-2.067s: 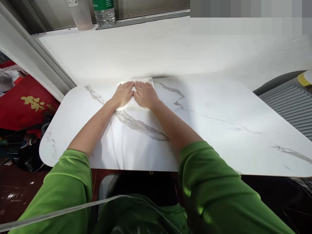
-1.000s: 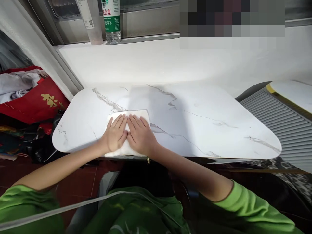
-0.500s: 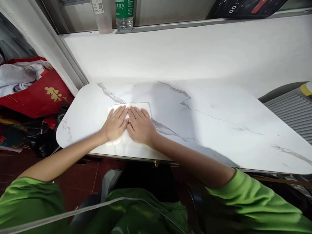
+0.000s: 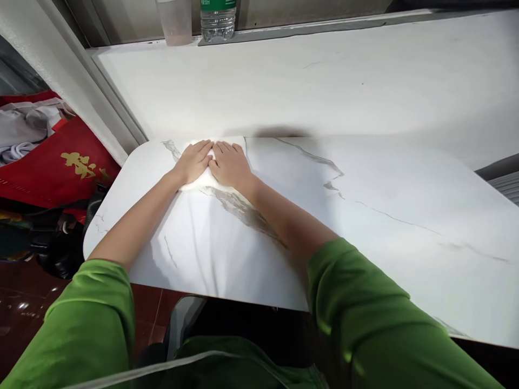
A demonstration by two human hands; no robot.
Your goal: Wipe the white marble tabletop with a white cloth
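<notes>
Flat on a white cloth (image 4: pixel 199 182) lie my left hand (image 4: pixel 193 162) and my right hand (image 4: pixel 230 165), side by side with thumbs close together. Both press the cloth down with outstretched fingers rather than gripping it. The cloth rests on the white marble-patterned tabletop (image 4: pixel 259 265), near its back edge by the wall. Much of the cloth is covered by my hands.
Behind the tabletop rises a white wall (image 4: pixel 284 92), topped by a ledge with a clear cup (image 4: pixel 175 24) and a green-labelled water bottle (image 4: pixel 218 24). At left hangs a red bag (image 4: pixel 60 162) stuffed with white items. A grey ribbed object (image 4: pixel 506 181) stands at far right.
Both hands have slid the cloth away from me, from the middle of the tabletop to its back edge. My view has tilted down and come nearer.
</notes>
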